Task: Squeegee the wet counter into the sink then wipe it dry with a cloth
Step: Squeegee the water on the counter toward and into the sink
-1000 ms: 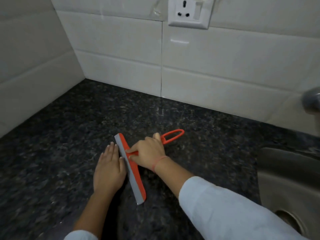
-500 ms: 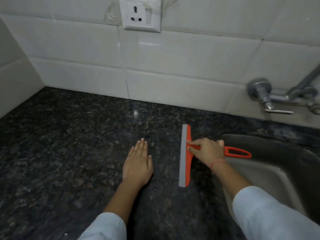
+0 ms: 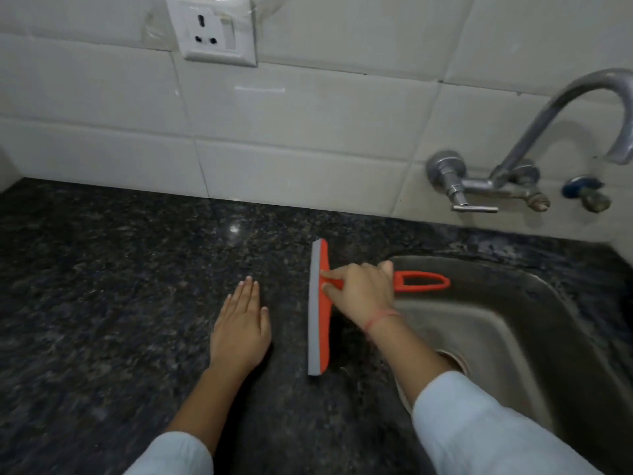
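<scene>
A: Two hands at work: the right hand [image 3: 359, 293] grips the orange squeegee [image 3: 324, 313] by its handle, and the left hand [image 3: 239, 330] lies flat, fingers straight, on the dark tabletop [image 3: 120, 269].
B: Where's the squeegee?
A: On the tabletop, just beside the sink [image 3: 496, 323], with its handle reaching over it. I'd press the squeegee down evenly and draw it straight over the sink's edge, so that no water slips round the ends.
B: The cloth?
A: None in view.
</scene>
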